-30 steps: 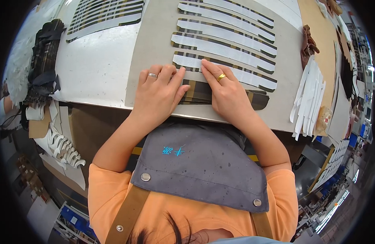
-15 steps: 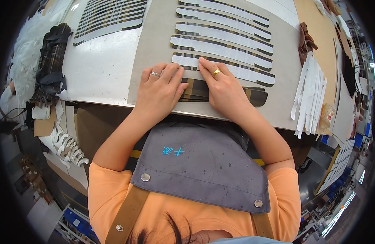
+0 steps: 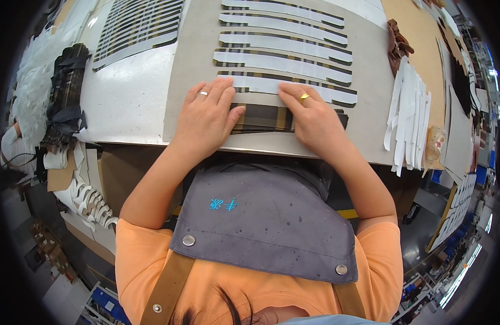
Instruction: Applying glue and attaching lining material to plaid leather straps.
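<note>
White strips [image 3: 411, 116] lie right of the grip, crumpled brown material [image 3: 399, 51] beyond them. Far left sits white fluff [image 3: 37, 92]

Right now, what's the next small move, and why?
I'd probably slide the right hand rightward, pressing lightly along the white strip on the nearest plaid piece: the left hand is at the strip's left end, the right fingertips are near its middle, and its right end is free of both hands.

The left hand [image 3: 205, 117] lies palm down at eleven o'clock, fingers [image 3: 226, 97] bent toward one; the right hand [image 3: 316, 122], at one, points toward eleven. Bare forearms [image 3: 164, 181] slant in from eight and four o'clock.
</note>
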Demonstrator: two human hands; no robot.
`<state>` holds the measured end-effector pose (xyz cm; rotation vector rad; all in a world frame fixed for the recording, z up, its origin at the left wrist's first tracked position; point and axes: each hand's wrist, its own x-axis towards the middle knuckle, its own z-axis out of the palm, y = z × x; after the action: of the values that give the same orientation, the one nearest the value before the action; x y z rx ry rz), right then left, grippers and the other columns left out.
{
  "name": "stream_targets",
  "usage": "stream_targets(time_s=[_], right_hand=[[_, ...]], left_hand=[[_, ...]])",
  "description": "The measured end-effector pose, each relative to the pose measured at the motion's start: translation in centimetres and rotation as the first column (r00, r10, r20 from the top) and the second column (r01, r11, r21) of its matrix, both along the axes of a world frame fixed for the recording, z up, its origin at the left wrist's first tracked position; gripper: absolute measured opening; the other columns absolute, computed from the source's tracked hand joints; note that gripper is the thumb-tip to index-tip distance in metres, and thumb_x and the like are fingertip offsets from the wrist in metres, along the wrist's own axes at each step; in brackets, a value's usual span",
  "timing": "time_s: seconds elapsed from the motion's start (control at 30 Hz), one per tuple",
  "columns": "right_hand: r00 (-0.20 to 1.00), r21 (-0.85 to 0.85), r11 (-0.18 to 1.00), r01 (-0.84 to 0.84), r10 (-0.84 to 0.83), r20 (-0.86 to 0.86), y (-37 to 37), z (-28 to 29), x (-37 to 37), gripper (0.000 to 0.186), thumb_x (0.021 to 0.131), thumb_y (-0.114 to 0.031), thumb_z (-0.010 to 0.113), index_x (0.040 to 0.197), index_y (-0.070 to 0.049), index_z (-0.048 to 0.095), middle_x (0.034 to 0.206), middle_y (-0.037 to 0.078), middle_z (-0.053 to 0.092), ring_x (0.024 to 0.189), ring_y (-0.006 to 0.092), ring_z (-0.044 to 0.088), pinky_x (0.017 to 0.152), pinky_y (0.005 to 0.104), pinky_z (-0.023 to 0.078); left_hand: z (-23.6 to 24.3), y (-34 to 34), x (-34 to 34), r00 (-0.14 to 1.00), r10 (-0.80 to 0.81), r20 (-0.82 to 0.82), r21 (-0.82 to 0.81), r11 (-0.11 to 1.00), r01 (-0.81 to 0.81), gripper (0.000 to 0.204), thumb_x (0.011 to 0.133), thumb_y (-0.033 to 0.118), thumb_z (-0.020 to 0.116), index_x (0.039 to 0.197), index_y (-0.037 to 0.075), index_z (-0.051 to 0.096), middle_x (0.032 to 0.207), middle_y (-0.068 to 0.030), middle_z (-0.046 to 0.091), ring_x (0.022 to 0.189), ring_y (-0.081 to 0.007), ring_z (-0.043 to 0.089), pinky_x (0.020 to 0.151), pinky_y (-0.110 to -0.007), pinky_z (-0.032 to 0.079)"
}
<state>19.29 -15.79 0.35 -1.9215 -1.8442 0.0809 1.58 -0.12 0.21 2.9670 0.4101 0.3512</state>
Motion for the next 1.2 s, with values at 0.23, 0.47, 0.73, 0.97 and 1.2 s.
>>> stream_targets(time_s=[0.23, 0.47, 0.73, 0.97, 1.2], right_hand=[[0.889, -0.093, 0.891, 0.444, -0.425, 0.172, -9.1, 1.4, 7.2, 0.029, 0.076, 0.007, 0.051, 0.103, 0.000, 0.061, 0.105, 0.013, 0.063, 0.102, 0.0304, 0.058, 0.086, 0.0380, 0.048], [0.914, 0.053, 0.917, 0.395, -0.387, -0.120, -5.2, 2.1, 6.3, 0.015, 0.083, 0.001, 0.056, 0.097, 0.000, 0.061, 0.098, 0.015, 0.062, 0.093, 0.0328, 0.058, 0.081, 0.0376, 0.046], [0.953, -0.072, 0.951, 0.301, -0.303, -0.022, -6.9, 1.4, 5.0, 0.021, 0.081, 0.003, 0.057, 0.100, 0.000, 0.063, 0.099, 0.011, 0.063, 0.093, 0.0293, 0.060, 0.081, 0.0365, 0.048], [0.994, 0.053, 0.992, 0.112, -0.111, -0.019, -2.8, 2.3, 2.0, 0.021, 0.082, -0.006, 0.062, 0.102, 0.000, 0.063, 0.103, 0.009, 0.063, 0.093, 0.0275, 0.060, 0.085, 0.0399, 0.047], [0.971, -0.045, 0.971, 0.236, -0.235, 0.034, -5.5, 0.8, 4.6, 0.012, 0.081, -0.007, 0.065, 0.092, -0.003, 0.062, 0.096, 0.008, 0.063, 0.091, 0.0268, 0.059, 0.080, 0.0379, 0.046]], left_hand=[[1.2, 1.4, 1.3, 0.997, -0.025, 0.070, -0.044, 0.999, 0.028, 0.022, 0.090, 0.022, 0.057, 0.104, 0.007, 0.062, 0.103, -0.0083, 0.061, 0.098, -0.0264, 0.055, 0.089, -0.038, 0.040], [1.0, 1.7, 4.7, 0.986, -0.080, 0.148, -0.127, 0.987, 0.099, 0.013, 0.086, 0.018, 0.061, 0.092, 0.006, 0.063, 0.094, -0.0061, 0.057, 0.091, -0.0249, 0.054, 0.083, -0.038, 0.040], [0.0, 0.4, 4.5, 0.971, -0.194, 0.143, -0.238, 0.945, 0.224, 0.012, 0.085, 0.013, 0.062, 0.095, 0.007, 0.063, 0.097, -0.0060, 0.057, 0.097, -0.0263, 0.053, 0.087, -0.038, 0.040], [0.2, -0.6, 5.7, 0.945, -0.273, 0.179, -0.227, 0.923, 0.310, 0.020, 0.085, 0.014, 0.062, 0.104, 0.008, 0.064, 0.107, -0.0049, 0.059, 0.101, -0.0258, 0.054, 0.090, -0.039, 0.040], [-0.2, 0.0, 4.9, 0.961, -0.253, 0.112, -0.355, 0.893, 0.276, 0.020, 0.086, 0.013, 0.060, 0.105, 0.007, 0.063, 0.106, -0.0047, 0.059, 0.099, -0.0255, 0.054, 0.087, -0.038, 0.041]])
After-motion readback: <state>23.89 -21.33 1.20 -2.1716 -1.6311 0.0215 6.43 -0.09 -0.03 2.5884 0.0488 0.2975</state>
